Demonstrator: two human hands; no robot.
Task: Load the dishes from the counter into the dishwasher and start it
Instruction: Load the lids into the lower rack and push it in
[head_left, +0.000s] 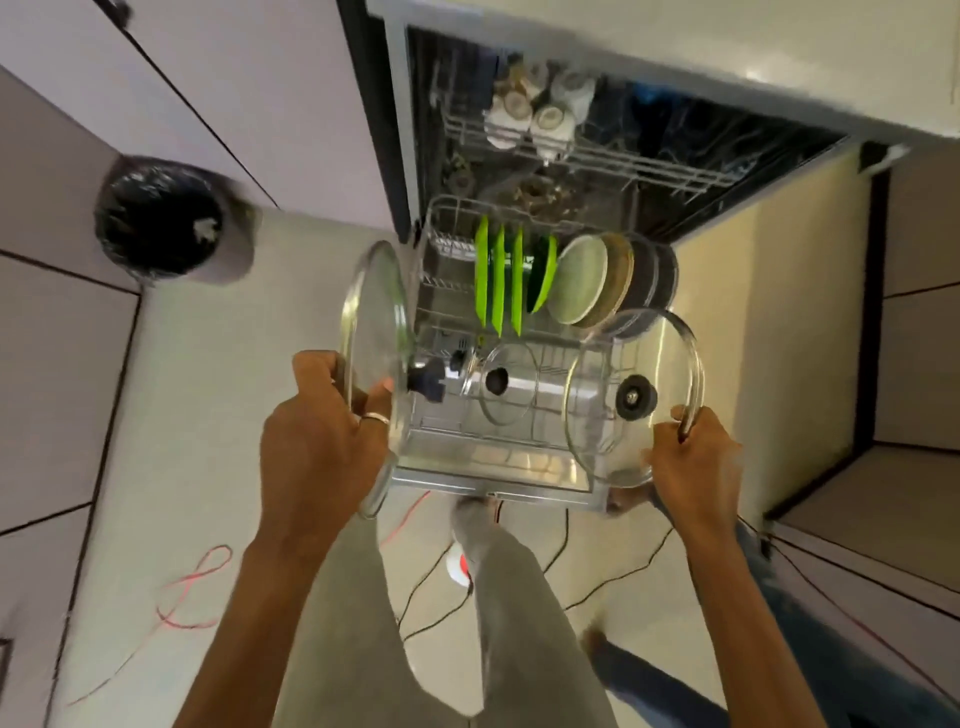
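The dishwasher (400, 130) stands open with its lower rack (441, 210) pulled out over the door. My left hand (322, 431) grips the rim of a large glass lid (376, 332), held edge-on at the rack's left side. My right hand (693, 460) grips the rim of a second glass lid (602, 410) with a black knob, above the rack's front right corner. A smaller glass lid (511, 382) stands in the rack between them. Green plates (498, 280) and round plates (582, 280) stand upright further back. White cups (535, 111) sit in the upper rack.
A bin with a black liner (161, 218) stands on the floor at the left. Red and black cables (192, 587) trail across the floor around my legs. Cabinet fronts (919, 322) flank the dishwasher on both sides, and the counter edge (727, 57) runs above it.
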